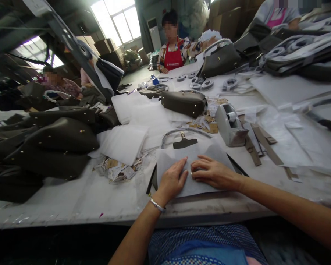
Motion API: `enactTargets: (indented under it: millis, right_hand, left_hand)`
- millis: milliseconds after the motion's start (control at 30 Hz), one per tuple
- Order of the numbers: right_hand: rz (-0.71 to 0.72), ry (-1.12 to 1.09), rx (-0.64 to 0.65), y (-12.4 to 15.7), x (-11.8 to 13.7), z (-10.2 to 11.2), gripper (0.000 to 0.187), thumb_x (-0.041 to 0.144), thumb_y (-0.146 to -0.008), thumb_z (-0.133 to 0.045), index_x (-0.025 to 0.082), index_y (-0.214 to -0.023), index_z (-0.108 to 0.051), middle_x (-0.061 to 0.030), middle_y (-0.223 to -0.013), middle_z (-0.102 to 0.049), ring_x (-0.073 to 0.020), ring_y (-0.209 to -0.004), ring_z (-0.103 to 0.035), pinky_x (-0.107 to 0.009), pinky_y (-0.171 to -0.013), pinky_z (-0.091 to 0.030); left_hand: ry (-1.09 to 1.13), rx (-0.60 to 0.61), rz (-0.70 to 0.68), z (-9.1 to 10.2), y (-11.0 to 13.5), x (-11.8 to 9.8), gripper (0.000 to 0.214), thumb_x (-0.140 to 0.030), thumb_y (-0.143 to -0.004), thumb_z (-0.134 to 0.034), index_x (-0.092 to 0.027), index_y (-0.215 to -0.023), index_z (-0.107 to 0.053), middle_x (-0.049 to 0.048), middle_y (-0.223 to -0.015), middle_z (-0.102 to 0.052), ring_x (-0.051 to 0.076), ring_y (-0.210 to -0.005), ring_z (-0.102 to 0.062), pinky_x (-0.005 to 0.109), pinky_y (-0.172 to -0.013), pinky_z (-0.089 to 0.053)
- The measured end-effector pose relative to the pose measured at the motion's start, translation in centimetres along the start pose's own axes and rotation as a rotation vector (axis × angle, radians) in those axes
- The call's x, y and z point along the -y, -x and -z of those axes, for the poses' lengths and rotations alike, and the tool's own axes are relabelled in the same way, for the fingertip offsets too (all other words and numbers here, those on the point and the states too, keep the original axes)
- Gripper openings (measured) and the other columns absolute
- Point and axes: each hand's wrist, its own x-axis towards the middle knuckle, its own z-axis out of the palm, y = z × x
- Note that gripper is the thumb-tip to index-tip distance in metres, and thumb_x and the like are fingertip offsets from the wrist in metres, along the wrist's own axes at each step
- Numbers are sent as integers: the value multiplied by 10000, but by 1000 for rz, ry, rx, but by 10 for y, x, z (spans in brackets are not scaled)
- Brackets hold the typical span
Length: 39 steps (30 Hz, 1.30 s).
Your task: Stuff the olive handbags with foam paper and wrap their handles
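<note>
In front of me a dark handbag lies flat on the table, mostly covered by a sheet of thin white wrapping paper [193, 189]. Its tab with a metal clasp [182, 141] and its wrapped handle [169, 135] stick out beyond the paper's far edge. My left hand [172, 178] rests on the sheet's left half, palm down with fingers stretched out. To its right, my right hand [209, 173] lies on the same paper, fingers spread and slightly bent. Neither hand grips anything that I can see. Dark edges of the bag show at both sides.
A grey tape dispenser [228, 127] stands beyond my right hand. Several dark bags [55, 147] are heaped at the left, near foam sheets [124, 141] and loose tags [117, 171]. Brown straps [266, 143] lie at right. A co-worker in a red apron [173, 59] is across the table.
</note>
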Motion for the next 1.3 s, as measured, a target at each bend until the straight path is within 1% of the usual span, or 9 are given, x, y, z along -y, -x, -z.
enactTargets:
  millis: [100, 233, 433, 567, 667, 867, 1067, 1200, 1300]
  right_hand:
    - [-19, -48, -85, 6, -2, -4, 183, 263, -981, -559, 234, -1108, -687, -50, -1092, -700, -170, -1048, -643, -450, -1120, -391]
    - [-56, -75, -176, 14, -5, -9, 238, 230, -989, -545, 224, -1191, -670, -51, -1152, -729, -174, -1096, -661, -392, -1073, -455]
    - [-132, 44, -44, 9, -2, -12, 273, 221, -996, -491, 227, -1148, -717, -64, -1149, -739, -227, -1112, -674, -454, -1046, -476]
    - [-150, 72, 19, 8, -1, -10, 284, 221, -1000, -475, 220, -1166, -705, -68, -1190, -722, -225, -1142, -657, -456, -1072, -448]
    - [-164, 22, 94, 8, -1, -3, 341, 307, -996, -498, 192, -1291, -626, -96, -1320, -648, -235, -1242, -588, -470, -1135, -379]
    - [-240, 70, 162, 7, 0, 4, 536, 408, -968, -537, 254, -1474, -451, -90, -1565, -372, -321, -1447, -324, -594, -1175, -256]
    - [-225, 128, 189, 4, -1, 9, 574, 398, -960, -537, 255, -1501, -410, -66, -1562, -369, -310, -1415, -390, -555, -1138, -364]
    - [-180, 210, 181, 3, -8, 6, 556, 416, -944, -552, 241, -1466, -470, -42, -1528, -421, -264, -1374, -458, -440, -1093, -453]
    - [-178, 209, 108, 6, -13, -3, 545, 436, -921, -584, 219, -1419, -531, -59, -1461, -510, -247, -1324, -519, -386, -1063, -484]
  left_hand:
    - [25, -5, -7, 2, 2, -1, 504, -275, -987, -487, -222, -1478, -386, 79, -1461, -524, 199, -1329, -512, 397, -1127, -435]
    - [-5, 45, -95, 3, 7, -4, 433, -330, -982, -516, -219, -1401, -505, 81, -1448, -538, 215, -1367, -470, 428, -1168, -382]
    - [-286, 143, -140, 4, 6, -6, 375, -319, -1012, -436, -201, -1341, -569, 84, -1433, -552, 241, -1356, -483, 490, -1163, -368]
    - [-371, 251, -198, 15, 3, -1, 412, -345, -1015, -424, -265, -1414, -490, 48, -1499, -482, 240, -1397, -427, 529, -1190, -288]
    - [-356, 290, -220, 20, 5, 4, 481, -365, -1015, -410, -258, -1483, -389, 42, -1550, -405, 237, -1447, -340, 518, -1214, -232]
    - [-400, 251, -163, 21, 8, 7, 621, -406, -959, -506, -210, -1520, -327, 66, -1600, -293, 293, -1492, -217, 535, -1196, -277]
    - [-497, 174, -228, 25, 2, 7, 595, -455, -948, -498, -212, -1484, -410, 34, -1565, -369, 283, -1444, -343, 457, -1139, -390]
    - [-507, 53, -313, 19, -1, 21, 493, -473, -960, -470, -222, -1374, -566, 15, -1451, -536, 251, -1355, -478, 402, -1185, -310]
    - [-466, 8, -321, 12, -1, 32, 362, -347, -983, -465, -249, -1281, -647, -17, -1345, -631, 221, -1281, -553, 392, -1210, -260]
